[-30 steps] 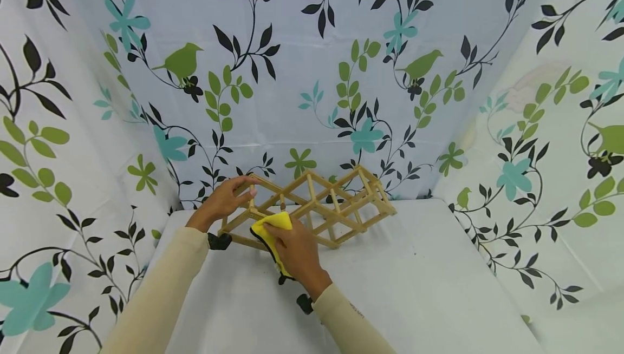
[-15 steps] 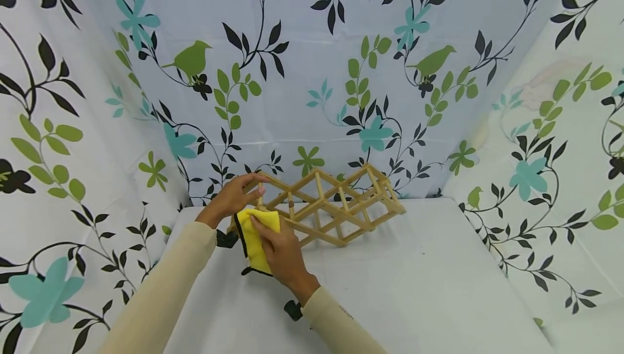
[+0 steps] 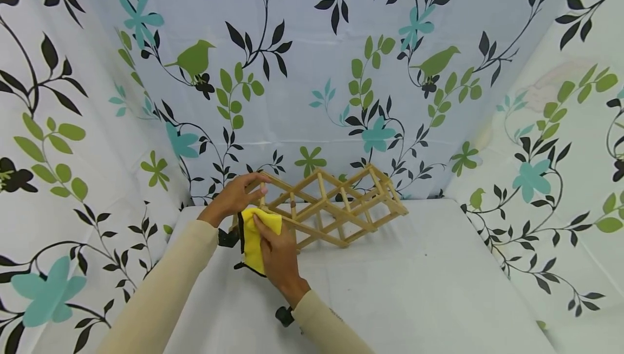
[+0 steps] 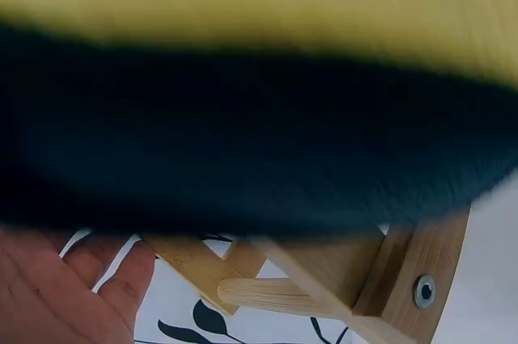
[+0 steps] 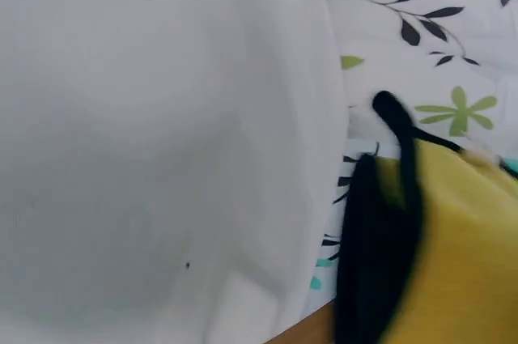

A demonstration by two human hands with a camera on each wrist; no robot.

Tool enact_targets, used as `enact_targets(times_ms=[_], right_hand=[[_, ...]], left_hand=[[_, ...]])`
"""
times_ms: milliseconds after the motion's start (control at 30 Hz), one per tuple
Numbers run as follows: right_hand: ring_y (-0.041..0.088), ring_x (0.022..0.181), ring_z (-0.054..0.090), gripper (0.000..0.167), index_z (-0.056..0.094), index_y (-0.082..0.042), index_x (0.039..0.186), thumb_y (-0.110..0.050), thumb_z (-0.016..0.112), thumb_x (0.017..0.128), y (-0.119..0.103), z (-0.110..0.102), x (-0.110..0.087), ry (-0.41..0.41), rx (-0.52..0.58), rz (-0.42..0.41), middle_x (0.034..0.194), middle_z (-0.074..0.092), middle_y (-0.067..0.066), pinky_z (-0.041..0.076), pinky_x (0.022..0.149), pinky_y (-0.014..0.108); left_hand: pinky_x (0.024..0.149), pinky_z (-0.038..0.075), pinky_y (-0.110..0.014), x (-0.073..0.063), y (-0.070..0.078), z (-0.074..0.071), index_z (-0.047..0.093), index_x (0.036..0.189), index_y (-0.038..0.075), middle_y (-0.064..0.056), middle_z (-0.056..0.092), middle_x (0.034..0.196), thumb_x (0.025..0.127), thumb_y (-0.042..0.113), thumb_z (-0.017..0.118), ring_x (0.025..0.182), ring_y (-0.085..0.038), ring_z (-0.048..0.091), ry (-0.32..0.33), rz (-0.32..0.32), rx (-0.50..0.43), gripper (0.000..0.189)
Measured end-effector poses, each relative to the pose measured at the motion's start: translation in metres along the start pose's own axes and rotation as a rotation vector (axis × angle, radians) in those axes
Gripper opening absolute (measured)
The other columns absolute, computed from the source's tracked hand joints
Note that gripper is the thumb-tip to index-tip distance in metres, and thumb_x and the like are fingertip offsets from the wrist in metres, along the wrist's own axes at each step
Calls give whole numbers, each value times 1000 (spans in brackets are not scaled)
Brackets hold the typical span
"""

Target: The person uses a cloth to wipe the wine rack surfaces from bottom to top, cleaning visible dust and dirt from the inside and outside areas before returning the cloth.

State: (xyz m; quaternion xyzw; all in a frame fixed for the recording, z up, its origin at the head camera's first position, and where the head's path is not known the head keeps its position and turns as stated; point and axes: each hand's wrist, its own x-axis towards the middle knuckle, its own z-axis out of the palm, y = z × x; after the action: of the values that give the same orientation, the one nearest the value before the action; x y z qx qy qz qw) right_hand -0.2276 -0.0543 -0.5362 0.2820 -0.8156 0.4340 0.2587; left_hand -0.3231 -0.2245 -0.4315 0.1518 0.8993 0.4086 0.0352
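Observation:
A wooden folding wine rack (image 3: 324, 201), a lattice of crossed slats and dowels, stands near the back of the white table. My left hand (image 3: 234, 197) grips its left end, fingers over the top bar and thumb lower down. A yellow cloth (image 3: 253, 243) with black edging is pinched in my right hand (image 3: 281, 256). It overlaps the rack's front left part in the head view, just below the left hand. In the left wrist view the blurred cloth (image 4: 267, 4) covers much of the rack (image 4: 275, 294). The right wrist view shows the cloth (image 5: 461, 247) but hides the right hand.
The white table (image 3: 414, 294) extends in front and to the right of the rack. Patterned curtains (image 3: 292, 110) enclose the back and both sides, the rear one close behind the rack. Black wrist devices (image 3: 284, 316) are worn on both arms.
My right hand has moved the yellow cloth leftward along the rack's front, and the cloth hangs more spread out. The left hand keeps its hold. The head view has shifted slightly.

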Motion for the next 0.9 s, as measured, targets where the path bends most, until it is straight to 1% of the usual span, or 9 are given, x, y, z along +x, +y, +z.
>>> enact_targets(times_ms=[167, 333, 467, 567, 633, 700, 767, 833, 900], right_hand=[[13, 94, 68, 36, 72, -22, 140, -12, 66, 106, -2, 4, -6, -190, -65, -41, 121, 73, 9, 55, 80, 14], [12, 91, 61, 28, 81, -24, 123, -9, 71, 102, -4, 6, -5, -217, -144, -147, 111, 68, 5, 53, 81, 15], [14, 98, 64, 32, 79, -28, 129, -10, 71, 103, 6, 5, -7, -259, -177, -37, 121, 68, 6, 55, 82, 19], [14, 96, 65, 35, 76, -33, 131, -11, 69, 104, 21, 0, -19, -291, -177, 129, 124, 69, 7, 54, 73, 20], [12, 90, 64, 37, 78, -32, 130, -9, 70, 103, 29, -4, -28, -290, -198, 173, 120, 70, 6, 50, 65, 19], [10, 84, 62, 38, 78, -32, 128, -7, 73, 100, 31, -5, -33, -269, -216, 129, 115, 70, 5, 48, 63, 18], [11, 84, 63, 39, 79, -32, 128, -7, 76, 98, 27, -4, -31, -222, -209, 11, 113, 71, 6, 50, 64, 18], [13, 91, 66, 39, 80, -31, 128, -8, 78, 97, 18, 0, -23, -177, -208, -116, 116, 71, 6, 56, 72, 20], [15, 97, 66, 35, 81, -30, 125, -9, 78, 98, 10, 5, -13, -162, -212, -186, 117, 69, 6, 58, 81, 21]], left_hand=[[124, 33, -68, -2, 1, 0, 61, 145, 10, -20, 45, 165, 111, 22, 60, 157, -46, 36, -7, -23, -4, 36], [124, 34, -68, -1, 2, 0, 60, 145, 7, -21, 47, 163, 110, 20, 60, 156, -46, 37, -3, -3, 4, 37], [124, 33, -68, 0, 4, 1, 60, 144, 7, -21, 46, 164, 110, 19, 60, 156, -46, 36, -3, -12, -10, 36], [124, 33, -68, 1, 4, 1, 61, 144, 9, -20, 45, 165, 110, 21, 60, 157, -46, 36, -7, -21, -8, 36], [124, 33, -68, 2, 4, 0, 60, 145, 8, -20, 46, 165, 110, 23, 61, 157, -46, 35, -10, -19, -6, 37], [124, 32, -68, 1, 4, 0, 60, 145, 8, -20, 46, 164, 110, 24, 61, 157, -46, 35, -8, -14, 2, 38], [125, 32, -68, 0, 3, 0, 60, 145, 7, -20, 47, 164, 110, 24, 60, 157, -46, 36, -5, -10, 6, 38], [125, 33, -67, -1, 3, 0, 60, 145, 8, -20, 47, 164, 111, 24, 60, 156, -45, 37, 0, -10, 15, 38], [125, 34, -67, -1, 4, 1, 61, 144, 8, -20, 48, 163, 110, 24, 60, 156, -45, 38, 8, -13, 19, 37]])
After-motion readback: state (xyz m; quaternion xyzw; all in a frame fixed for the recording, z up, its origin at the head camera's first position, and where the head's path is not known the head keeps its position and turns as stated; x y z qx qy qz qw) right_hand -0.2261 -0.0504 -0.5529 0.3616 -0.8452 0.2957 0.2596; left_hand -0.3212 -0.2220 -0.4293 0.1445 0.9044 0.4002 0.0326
